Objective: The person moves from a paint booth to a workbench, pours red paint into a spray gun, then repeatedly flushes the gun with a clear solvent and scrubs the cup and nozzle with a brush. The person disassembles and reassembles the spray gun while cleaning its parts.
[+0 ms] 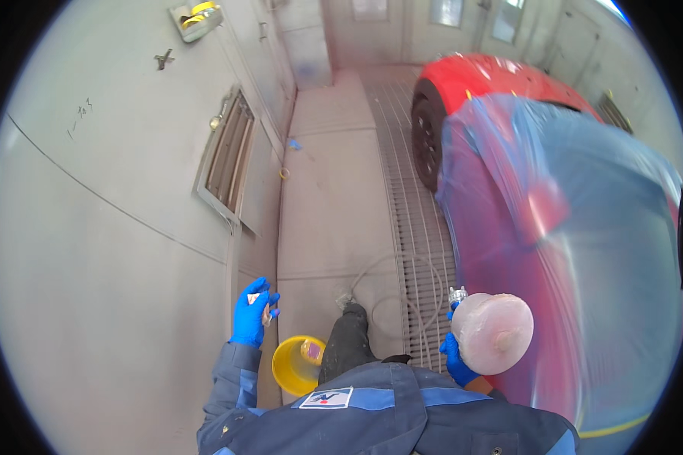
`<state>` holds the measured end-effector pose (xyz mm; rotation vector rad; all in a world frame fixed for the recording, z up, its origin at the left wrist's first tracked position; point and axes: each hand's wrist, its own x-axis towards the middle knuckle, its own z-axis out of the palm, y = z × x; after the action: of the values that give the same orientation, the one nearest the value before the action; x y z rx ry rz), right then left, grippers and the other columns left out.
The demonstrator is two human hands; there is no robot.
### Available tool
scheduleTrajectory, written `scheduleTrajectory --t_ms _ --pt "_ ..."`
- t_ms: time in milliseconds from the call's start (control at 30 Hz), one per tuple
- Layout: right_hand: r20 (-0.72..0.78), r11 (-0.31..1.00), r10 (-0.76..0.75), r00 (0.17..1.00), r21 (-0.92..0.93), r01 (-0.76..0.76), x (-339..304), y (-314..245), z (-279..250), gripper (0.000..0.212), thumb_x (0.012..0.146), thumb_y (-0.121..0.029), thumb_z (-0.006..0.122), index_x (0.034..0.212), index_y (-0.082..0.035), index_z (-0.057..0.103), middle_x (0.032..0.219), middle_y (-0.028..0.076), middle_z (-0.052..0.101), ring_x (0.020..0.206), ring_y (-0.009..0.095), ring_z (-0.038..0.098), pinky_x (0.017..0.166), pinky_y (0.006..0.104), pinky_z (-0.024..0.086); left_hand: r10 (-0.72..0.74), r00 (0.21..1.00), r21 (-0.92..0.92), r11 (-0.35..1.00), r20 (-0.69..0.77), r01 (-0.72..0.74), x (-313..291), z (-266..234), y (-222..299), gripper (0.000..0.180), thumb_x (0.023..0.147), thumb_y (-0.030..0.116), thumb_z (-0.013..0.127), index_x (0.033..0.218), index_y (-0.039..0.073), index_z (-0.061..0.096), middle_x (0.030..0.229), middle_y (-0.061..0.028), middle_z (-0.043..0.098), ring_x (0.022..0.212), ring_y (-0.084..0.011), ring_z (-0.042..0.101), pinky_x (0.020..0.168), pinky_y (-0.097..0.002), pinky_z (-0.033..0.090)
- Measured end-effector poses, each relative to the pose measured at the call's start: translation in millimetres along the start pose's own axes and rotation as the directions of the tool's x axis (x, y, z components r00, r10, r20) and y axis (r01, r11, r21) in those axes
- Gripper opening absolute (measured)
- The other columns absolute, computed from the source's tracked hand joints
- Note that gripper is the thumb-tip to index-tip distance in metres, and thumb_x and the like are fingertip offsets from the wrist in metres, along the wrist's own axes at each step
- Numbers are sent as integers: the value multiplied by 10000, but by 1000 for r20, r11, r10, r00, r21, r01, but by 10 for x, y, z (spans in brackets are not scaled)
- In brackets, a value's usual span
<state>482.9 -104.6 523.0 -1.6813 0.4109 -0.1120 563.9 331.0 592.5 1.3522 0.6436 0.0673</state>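
Note:
My left hand (248, 318), in a blue glove, is raised by the pale wall above a yellow bucket. Its fingers are curled round a small pale and brownish crumpled thing that is too small to name. In my right hand (455, 358), also gloved in blue, is a spray gun (457, 296). The gun's metal front shows past the fingers, and its round, whitish cup (496, 334) hides much of the grip. The gun is close to the plastic sheet (607, 227) draped over a red car (501, 72).
The yellow bucket (279, 365) stands by my leg with a small item inside. A pale hose (372, 267) loops over the floor grating (410, 189). On the left wall are a louvred vent (230, 155) and a tray with yellow tape rolls (203, 9). A blue scrap (294, 144) lies on the floor.

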Motion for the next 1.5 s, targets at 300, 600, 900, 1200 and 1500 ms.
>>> scheduleTrajectory --t_ms 300,600,900,1200,1500 --pt "246 997 18 969 -71 -1 2643 -932 1739 270 1003 -286 547 854 -74 623 659 27 615 631 119 581 614 283 482 437 899 -69 898 31 -435 2135 -37 1364 395 958 239 596 1310 84 507 996 -58 601 807 -121 554 662 -253 479" --pt "314 997 -78 946 5 81 4772 -1392 2812 296 1023 -294 508 860 -62 596 668 29 593 613 106 548 571 275 451 938 -132 818 -343 319 -461 4804 821 5522 356 868 100 683 1221 102 631 1293 -160 500 1159 -307 526 979 -384 452" --pt "352 953 -248 903 255 162 7954 -2189 3880 253 998 -171 558 1214 -38 562 762 23 604 593 60 536 515 224 430 943 276 967 -126 186 -220 6878 1147 7252 306 876 106 611 1174 112 678 1061 -152 696 918 -295 673 849 -377 530" --pt "540 948 -316 780 211 238 10317 -3148 5237 280 990 -171 564 1236 -40 533 884 19 604 586 54 529 503 210 410 724 680 974 215 -115 -65 6752 1063 7287 394 915 30 541 1297 89 620 1192 -94 662 1072 -183 608 972 -295 462" --pt "682 983 -145 717 16 184 11650 -3691 6793 160 990 -179 558 1094 -63 592 770 10 567 596 58 499 517 216 377 936 -334 990 -134 110 -51 6724 2699 6542 258 948 129 533 1162 4 603 1127 -129 605 975 -253 604 927 -354 482"
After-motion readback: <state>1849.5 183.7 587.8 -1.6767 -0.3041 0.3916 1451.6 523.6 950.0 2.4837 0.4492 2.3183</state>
